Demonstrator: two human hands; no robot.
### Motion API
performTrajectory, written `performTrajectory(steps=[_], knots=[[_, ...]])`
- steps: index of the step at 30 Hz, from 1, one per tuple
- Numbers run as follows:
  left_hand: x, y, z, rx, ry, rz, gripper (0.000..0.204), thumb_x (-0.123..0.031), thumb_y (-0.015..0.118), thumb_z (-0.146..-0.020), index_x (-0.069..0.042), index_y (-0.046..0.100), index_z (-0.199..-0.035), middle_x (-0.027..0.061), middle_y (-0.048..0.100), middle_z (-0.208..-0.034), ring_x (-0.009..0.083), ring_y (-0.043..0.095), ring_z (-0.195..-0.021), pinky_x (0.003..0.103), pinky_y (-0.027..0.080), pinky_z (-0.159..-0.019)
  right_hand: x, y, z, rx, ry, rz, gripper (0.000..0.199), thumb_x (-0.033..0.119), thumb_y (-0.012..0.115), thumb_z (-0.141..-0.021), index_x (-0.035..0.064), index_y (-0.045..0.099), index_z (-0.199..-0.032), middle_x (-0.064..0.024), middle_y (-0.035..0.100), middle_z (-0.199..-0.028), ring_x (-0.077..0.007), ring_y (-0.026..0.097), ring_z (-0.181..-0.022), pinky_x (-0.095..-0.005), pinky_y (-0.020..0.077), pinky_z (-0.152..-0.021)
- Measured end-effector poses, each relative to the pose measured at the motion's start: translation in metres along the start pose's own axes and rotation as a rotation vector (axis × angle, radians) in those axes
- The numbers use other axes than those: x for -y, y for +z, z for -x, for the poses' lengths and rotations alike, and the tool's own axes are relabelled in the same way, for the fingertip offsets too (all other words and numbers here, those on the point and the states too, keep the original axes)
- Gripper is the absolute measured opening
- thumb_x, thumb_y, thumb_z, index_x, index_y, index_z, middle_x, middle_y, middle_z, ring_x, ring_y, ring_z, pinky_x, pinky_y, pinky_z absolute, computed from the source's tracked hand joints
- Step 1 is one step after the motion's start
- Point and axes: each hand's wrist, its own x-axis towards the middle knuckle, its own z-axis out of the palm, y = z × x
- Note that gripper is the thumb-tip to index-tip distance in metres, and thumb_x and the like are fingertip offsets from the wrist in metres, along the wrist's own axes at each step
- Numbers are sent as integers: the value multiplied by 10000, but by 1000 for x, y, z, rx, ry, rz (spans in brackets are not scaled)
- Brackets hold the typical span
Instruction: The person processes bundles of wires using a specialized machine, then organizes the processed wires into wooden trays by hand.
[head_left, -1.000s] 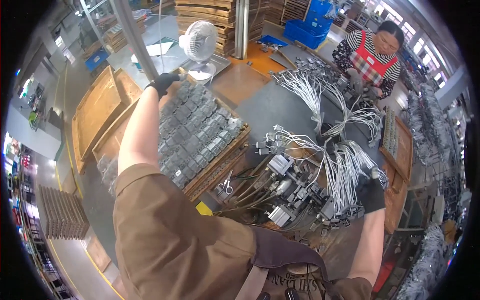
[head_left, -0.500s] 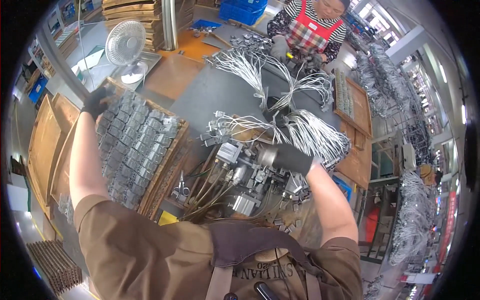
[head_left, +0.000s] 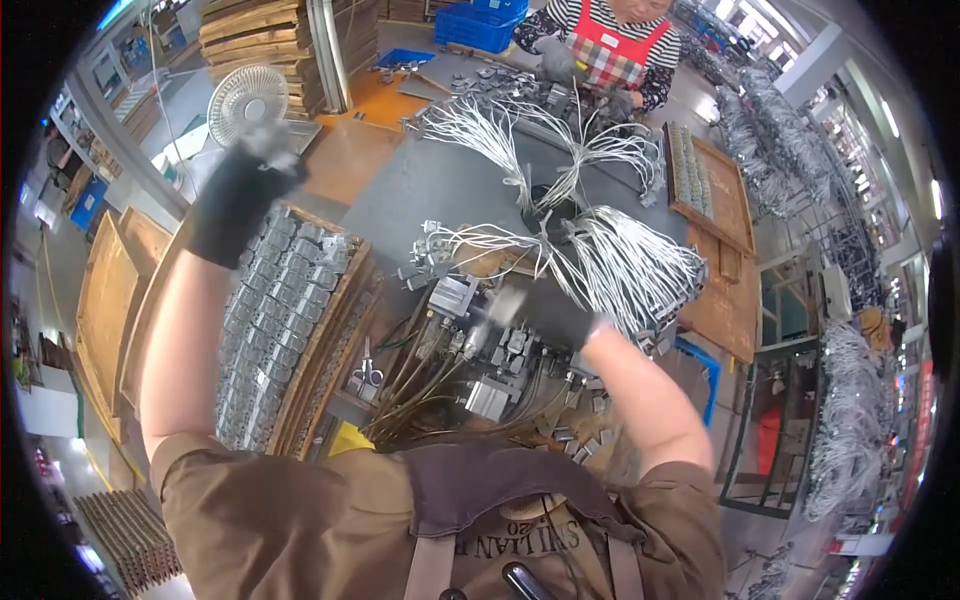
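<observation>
Black knit-looking glove on the left hand [head_left: 240,205], raised over the far end of a wooden tray [head_left: 322,345]. Fingers smeared by motion. At their tips, a blurred pale grey patch [head_left: 270,145]: metal part or glove tips, can't tell, so finger opening and grip are unconfirmed.

Matching black glove on the right hand [head_left: 562,315], palm down over a silver and dark metal fixture [head_left: 488,398] at bench centre. Fingertips also blurred, pale grey, pointing left. Fingers look bent, but can't tell whether they touch the fixture or hold anything.

Small boxy grey metal parts [head_left: 265,330] sit in close, slanting rows in the tray, left of the fixture. Dull finish, ridged tops. Tray wood is rough and brown, with more layers beneath. Brownish flexible hoses [head_left: 405,385] run from the fixture toward the person. Metal scissors [head_left: 370,375] lie between tray and hoses.

Thick fan-shaped bundle of glossy white cables [head_left: 640,265] lies just beyond the right hand, on a flat dark grey worktop [head_left: 390,205].

Left forearm and glove block part of the tray and of the round white fan [head_left: 240,100] behind. Right glove covers part of the fixture. Co-worker in a red checked apron [head_left: 610,65] is cut off at the top edge.
</observation>
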Motion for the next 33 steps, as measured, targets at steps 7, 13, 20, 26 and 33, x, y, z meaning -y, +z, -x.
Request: performTrajectory(steps=[7,13,20,26,33], knots=[[-106,142,71,656,-498,1302,343,-118,701,-770,-16,565,-1067,86,638,-997,161,619,-872,282,514,-800,6,15,48,871,16,202,412,361,589,-855,136,621,-1198,-142,648,-1140,-332,627,-1034,-435,468,-920],[-164,257,139,827,-506,1059,284,-132,611,-807,-33,565,-1070,71,613,-919,141,583,-844,307,532,-746,-50,-13,97,686,153,-144,462,384,712,-755,90,641,-1104,-152,643,-1055,-328,614,-1004,-418,483,-874],[-170,284,137,888,-998,1958,212,-166,687,-810,-48,598,-962,84,599,-973,214,603,-902,345,511,-790,-90,-23,134,687,265,269,380,347,748,-677,84,666,-938,-148,611,-937,-330,604,-929,-426,472,-786],[-91,236,53,705,-374,1106,239,-125,681,-778,-24,591,-975,116,609,-980,228,614,-887,342,505,-794,-77,-40,84,789,-31,-187,442,255,737,-679,135,669,-1099,-107,625,-1130,-292,594,-1072,-404,473,-896],[-102,229,81,265,28,470,390,-107,716,-711,-50,569,-1068,132,591,-989,270,588,-936,351,481,-807,-29,-31,15,486,56,92,358,361,720,-717,118,700,-979,-114,675,-922,-312,652,-877,-418,496,-770]])
